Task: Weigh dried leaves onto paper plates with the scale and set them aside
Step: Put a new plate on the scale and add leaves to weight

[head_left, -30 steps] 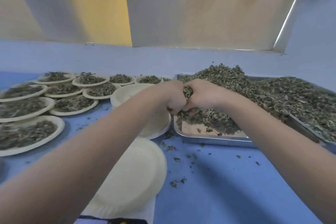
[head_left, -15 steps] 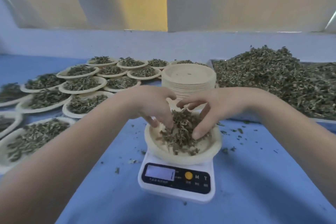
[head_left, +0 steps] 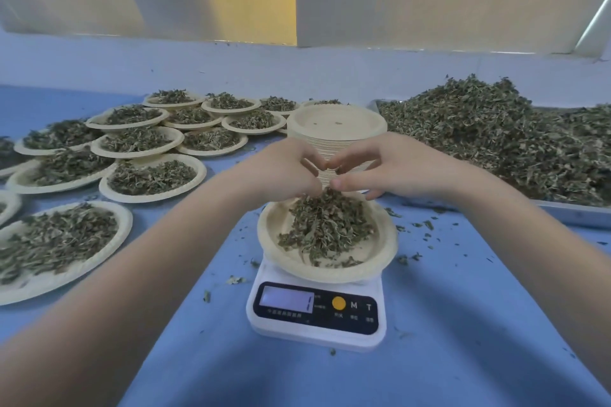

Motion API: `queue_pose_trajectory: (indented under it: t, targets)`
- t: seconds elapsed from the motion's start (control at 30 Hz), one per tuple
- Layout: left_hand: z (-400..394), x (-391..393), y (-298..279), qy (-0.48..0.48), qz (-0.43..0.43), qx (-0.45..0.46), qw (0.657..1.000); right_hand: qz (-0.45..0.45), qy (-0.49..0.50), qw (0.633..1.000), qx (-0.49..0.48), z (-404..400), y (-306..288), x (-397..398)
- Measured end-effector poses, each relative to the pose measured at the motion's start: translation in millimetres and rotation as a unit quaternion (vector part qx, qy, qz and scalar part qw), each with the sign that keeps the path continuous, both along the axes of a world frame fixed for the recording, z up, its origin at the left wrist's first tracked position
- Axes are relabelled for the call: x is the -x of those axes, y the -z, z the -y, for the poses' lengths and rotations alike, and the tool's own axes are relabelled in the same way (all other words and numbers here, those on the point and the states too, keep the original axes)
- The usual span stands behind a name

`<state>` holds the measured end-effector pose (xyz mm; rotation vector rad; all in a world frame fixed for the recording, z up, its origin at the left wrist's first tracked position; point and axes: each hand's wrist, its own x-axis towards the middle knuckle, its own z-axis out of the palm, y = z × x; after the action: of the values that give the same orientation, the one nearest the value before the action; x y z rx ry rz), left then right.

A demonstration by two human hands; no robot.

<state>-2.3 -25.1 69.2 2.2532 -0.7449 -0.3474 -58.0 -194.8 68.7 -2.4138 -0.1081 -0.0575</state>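
Both hands [head_left: 334,172] hover over the plate [head_left: 383,254] on the scale [head_left: 317,324].

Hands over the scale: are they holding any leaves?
Cannot tell. The left hand and right hand hang, fingers curled, touching the top of the leaf pile; no grip shows.

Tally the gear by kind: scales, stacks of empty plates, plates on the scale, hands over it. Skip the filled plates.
Scale: 1
Stack of empty plates: 1
Plate on the scale: 1
Hands, left hand and right hand: 2
Total: 5
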Motion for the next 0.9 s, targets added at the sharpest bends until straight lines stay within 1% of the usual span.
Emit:
queue_pose_trajectory:
  t: [0.07,0.13,0.3,0.43,0.7,0.83,0.9]
  targets:
    - [0.4,1.0,1.2,0.001,0.006,0.004,1.000,0.014,0.004,1.000,-0.019,-1.2,2.3,-1.0]
    - [1.1,1.6,1.8,0.001,0.012,0.006,1.000,0.026,0.003,1.000,-0.018,-2.9,3.6,-1.2]
    - [3.3,0.9,4.8,-0.013,0.044,-0.001,0.999,0.055,0.018,0.997,0.053,-6.8,7.0,-0.6]
    - [7.6,-0.3,7.9,-0.029,0.067,0.006,0.997,0.093,0.036,0.992,0.074,-6.0,8.9,0.3]
    - [30.2,0.8,13.3,-0.027,0.111,-0.006,0.993,0.090,0.036,0.993,0.070,10.8,12.4,6.8]
    - [59.6,4.6,12.3,-0.003,0.145,-0.010,0.989,0.091,0.063,0.992,0.058,34.9,10.2,14.9]
    - [82.1,5.9,10.6,0.022,0.169,-0.027,0.985,0.096,0.089,0.989,0.063,53.8,10.3,17.3]
